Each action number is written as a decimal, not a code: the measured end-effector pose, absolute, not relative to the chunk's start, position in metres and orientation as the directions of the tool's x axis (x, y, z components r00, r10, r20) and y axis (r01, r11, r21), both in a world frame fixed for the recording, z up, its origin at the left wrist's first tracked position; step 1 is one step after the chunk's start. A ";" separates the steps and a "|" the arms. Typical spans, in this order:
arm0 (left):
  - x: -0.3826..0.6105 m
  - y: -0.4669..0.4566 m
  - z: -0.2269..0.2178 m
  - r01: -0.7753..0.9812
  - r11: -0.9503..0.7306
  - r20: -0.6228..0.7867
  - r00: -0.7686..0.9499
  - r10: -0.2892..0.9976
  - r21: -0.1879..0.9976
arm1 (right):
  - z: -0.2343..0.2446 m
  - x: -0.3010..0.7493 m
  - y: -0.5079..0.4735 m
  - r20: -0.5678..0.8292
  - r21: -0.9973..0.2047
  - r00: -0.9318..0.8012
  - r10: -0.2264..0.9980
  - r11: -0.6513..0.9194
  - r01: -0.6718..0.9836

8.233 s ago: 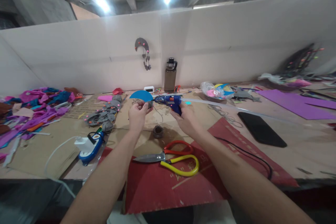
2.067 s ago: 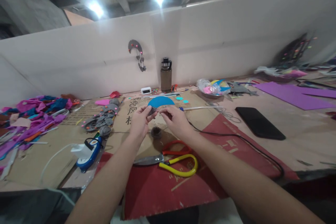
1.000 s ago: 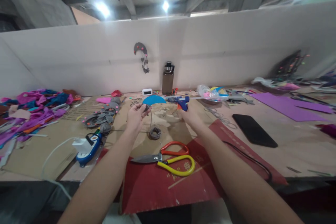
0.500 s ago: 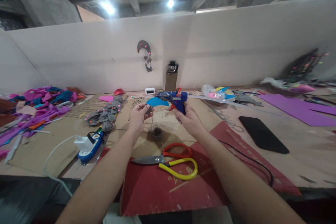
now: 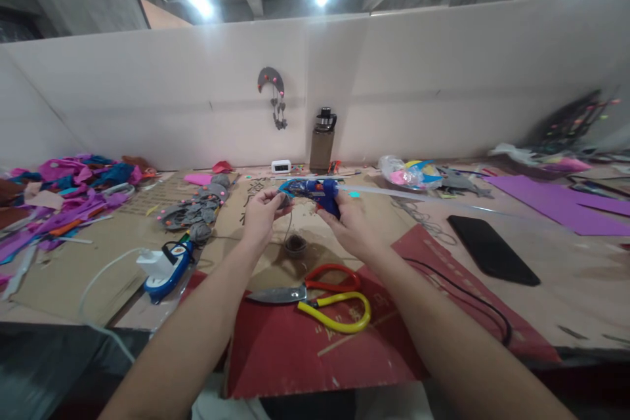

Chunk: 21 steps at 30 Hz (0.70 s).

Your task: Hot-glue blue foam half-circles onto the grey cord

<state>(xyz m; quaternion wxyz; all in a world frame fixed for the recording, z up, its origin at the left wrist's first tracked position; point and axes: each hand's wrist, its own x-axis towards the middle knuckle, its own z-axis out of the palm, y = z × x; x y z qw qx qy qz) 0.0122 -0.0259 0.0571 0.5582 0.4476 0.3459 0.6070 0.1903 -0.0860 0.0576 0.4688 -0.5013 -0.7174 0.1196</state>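
My left hand (image 5: 262, 215) pinches a small dark grey piece (image 5: 285, 199), apparently felt, with a thin grey cord (image 5: 289, 226) hanging from it. A blue hot glue gun (image 5: 325, 195) is gripped in my right hand (image 5: 352, 220), its nozzle pointing left and close to the grey piece. Whether the tip touches the piece is too small to tell. Out of the gun's back runs a long clear glue stick (image 5: 394, 193). Below the hands sits a small coil of grey cord (image 5: 295, 246). Nearer to me lie scissors (image 5: 285, 294) with red and yellow handles.
Red cardboard (image 5: 329, 367) lies at the table's front. On the left are a blue-white power strip (image 5: 167, 275), grey felt pieces (image 5: 191, 210) and colourful scraps (image 5: 73, 190). A phone (image 5: 492, 249) and purple sheets (image 5: 546, 203) lie right. A bottle (image 5: 322, 144) stands behind.
My right hand has brought the glue gun left and slightly down, so its nozzle is nearer the grey piece. My left hand keeps its pinch and has barely moved.
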 end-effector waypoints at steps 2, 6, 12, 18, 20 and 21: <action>0.013 -0.027 0.058 -0.374 -0.138 0.160 0.026 0.987 0.917 | 0.056 0.191 -0.085 0.554 -0.635 -0.067 0.830 0.473 0.610; 0.014 -0.028 0.058 -0.367 -0.141 0.166 0.037 0.985 0.920 | 0.055 0.191 -0.085 0.554 -0.622 -0.081 0.829 0.476 0.621; 0.015 -0.027 0.056 -0.344 -0.166 0.182 0.016 0.983 0.924 | 0.058 0.190 -0.088 0.551 -0.600 -0.085 0.830 0.465 0.652; 0.012 -0.025 0.056 -0.337 -0.188 0.203 0.008 0.979 0.923 | 0.061 0.190 -0.090 0.533 -0.587 -0.092 0.841 0.446 0.675; 0.011 -0.025 0.057 -0.340 -0.195 0.209 0.005 0.978 0.920 | 0.061 0.191 -0.090 0.541 -0.579 -0.093 0.836 0.450 0.680; 0.011 -0.025 0.057 -0.342 -0.196 0.210 0.003 0.978 0.919 | 0.060 0.191 -0.089 0.542 -0.577 -0.091 0.835 0.449 0.682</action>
